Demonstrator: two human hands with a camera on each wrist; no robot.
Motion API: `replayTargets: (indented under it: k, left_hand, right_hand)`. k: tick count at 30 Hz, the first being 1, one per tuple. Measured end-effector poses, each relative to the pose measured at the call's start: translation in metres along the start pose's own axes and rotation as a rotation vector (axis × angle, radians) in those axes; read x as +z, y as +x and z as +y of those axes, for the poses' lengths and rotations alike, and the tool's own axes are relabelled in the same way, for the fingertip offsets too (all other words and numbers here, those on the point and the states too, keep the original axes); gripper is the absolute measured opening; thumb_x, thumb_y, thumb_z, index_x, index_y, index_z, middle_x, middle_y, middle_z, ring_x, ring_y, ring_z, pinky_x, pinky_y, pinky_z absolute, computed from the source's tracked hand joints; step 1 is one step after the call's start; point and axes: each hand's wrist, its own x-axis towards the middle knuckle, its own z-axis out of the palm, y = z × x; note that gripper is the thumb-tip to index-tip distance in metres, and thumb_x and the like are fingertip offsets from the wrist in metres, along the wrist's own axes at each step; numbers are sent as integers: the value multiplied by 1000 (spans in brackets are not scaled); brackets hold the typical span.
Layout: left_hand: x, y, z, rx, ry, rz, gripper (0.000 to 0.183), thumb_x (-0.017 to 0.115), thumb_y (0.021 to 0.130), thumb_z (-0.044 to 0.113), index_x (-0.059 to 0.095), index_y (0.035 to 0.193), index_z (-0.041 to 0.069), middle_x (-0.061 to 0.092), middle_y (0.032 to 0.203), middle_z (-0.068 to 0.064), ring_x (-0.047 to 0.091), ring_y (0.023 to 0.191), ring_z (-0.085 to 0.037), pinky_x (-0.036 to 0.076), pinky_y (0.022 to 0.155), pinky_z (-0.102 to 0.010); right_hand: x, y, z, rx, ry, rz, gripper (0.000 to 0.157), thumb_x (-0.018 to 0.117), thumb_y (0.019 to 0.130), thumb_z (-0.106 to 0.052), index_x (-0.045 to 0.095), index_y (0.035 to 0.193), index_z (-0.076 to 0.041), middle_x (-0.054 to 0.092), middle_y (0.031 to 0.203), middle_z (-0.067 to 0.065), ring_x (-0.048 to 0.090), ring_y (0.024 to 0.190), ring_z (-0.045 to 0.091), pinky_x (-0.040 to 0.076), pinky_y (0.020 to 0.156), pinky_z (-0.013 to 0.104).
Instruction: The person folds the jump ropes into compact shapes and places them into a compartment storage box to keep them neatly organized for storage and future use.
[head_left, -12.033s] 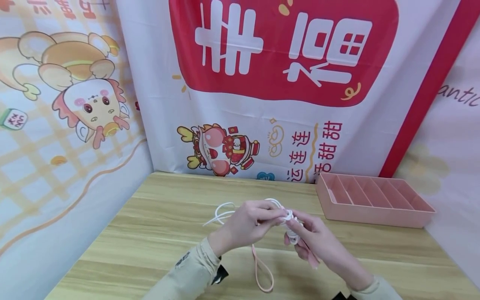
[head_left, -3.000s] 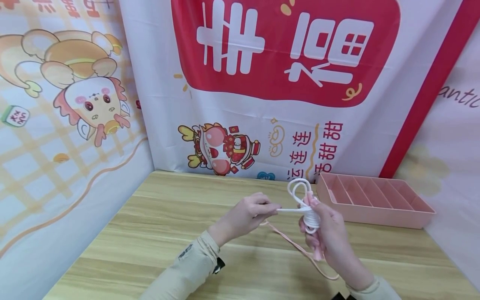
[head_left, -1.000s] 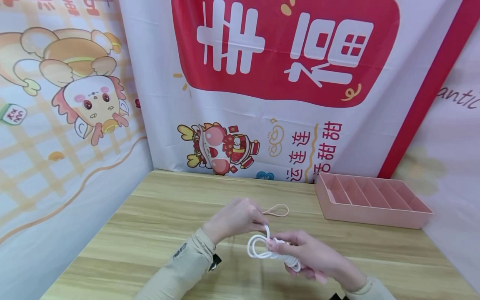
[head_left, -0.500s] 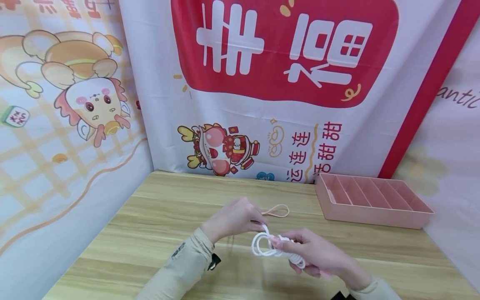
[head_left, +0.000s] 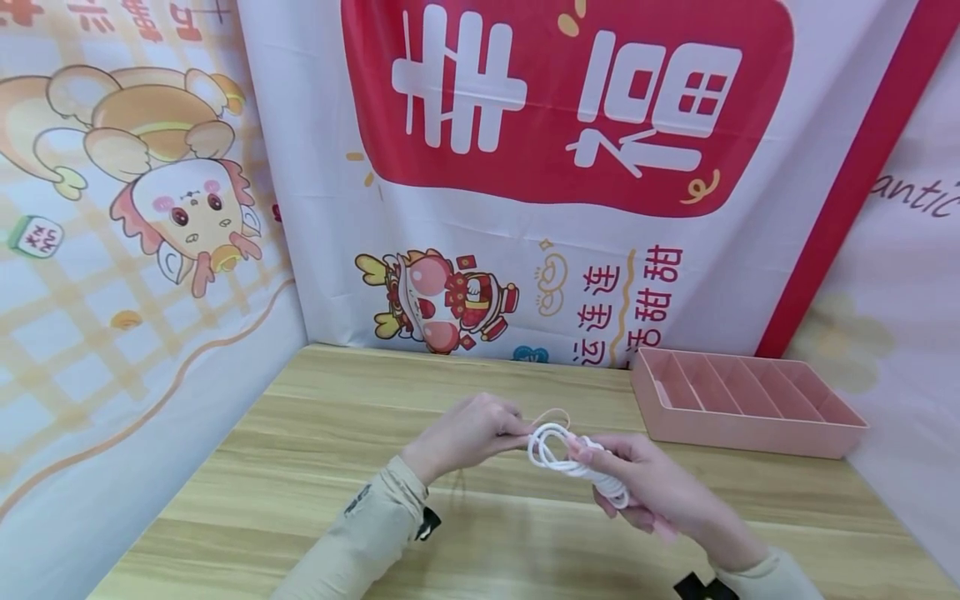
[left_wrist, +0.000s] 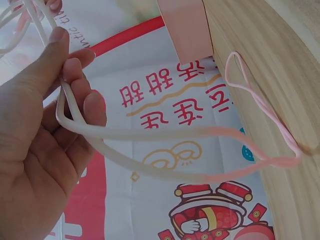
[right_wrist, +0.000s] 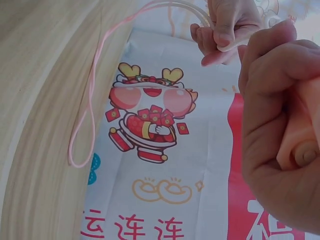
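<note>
My right hand (head_left: 663, 479) grips what looks like a jump rope, its white cord (head_left: 613, 490) wound in several turns around pink handles. A pink handle (right_wrist: 300, 132) with a round end shows inside the curled fingers in the right wrist view. Small white loops stick out of the bundle toward my left hand (head_left: 468, 437). That hand pinches the doubled white cord (left_wrist: 135, 134) between thumb and fingers. From there the cord turns pink, twists together and ends in a narrow pink loop (right_wrist: 91, 105) hanging near or on the table. Most of the handles is hidden by my right hand.
A pink tray (head_left: 757, 433) with several long compartments stands at the table's back right. Printed cloths (head_left: 330, 250) hang behind and beside the wooden table (head_left: 315, 467). Dark straps (head_left: 427, 525) sit at my cuffs.
Earlier my left hand drew the cord out straight leftward from the bundle. Since half a second ago, my right hand has shifted slightly up and right with the bundle; the left has barely moved.
</note>
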Motion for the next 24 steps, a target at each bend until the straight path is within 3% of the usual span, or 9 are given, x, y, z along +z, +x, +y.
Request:
replayTargets:
  k: [9,13,20,24]
  left_hand:
    - [5,1,4,-43,-5,4,31,58,101,28,69,125,13,52,81,10,46,68,-4,43,60,-16]
    - [8,1,4,-54,-46,5,31,54,102,30,69,125,14,48,82,9,45,70,-6,43,59,-18]
    - [12,1,-7,-103,-309,2,17,67,95,23,78,106,16,53,74,9,46,65,-7,44,56,-21]
    - [12,3,-11,-150,-440,-24,12,70,93,20,80,100,16,61,74,9,48,64,-8,44,56,-22]
  right_hand:
    - [-8,-3,0,-88,34,45,33,46,106,-29,61,122,-4,55,64,12,36,35,10,28,30,22]
    - [-9,-3,1,-108,48,53,32,45,107,-28,60,120,-2,55,64,12,36,36,10,29,30,22]
    - [-8,-2,2,-142,35,26,30,44,107,-24,60,119,-2,55,64,13,37,35,11,28,25,26]
    - [-7,-1,2,-204,-35,3,26,43,108,-19,61,115,-3,55,64,17,37,34,13,28,23,30]
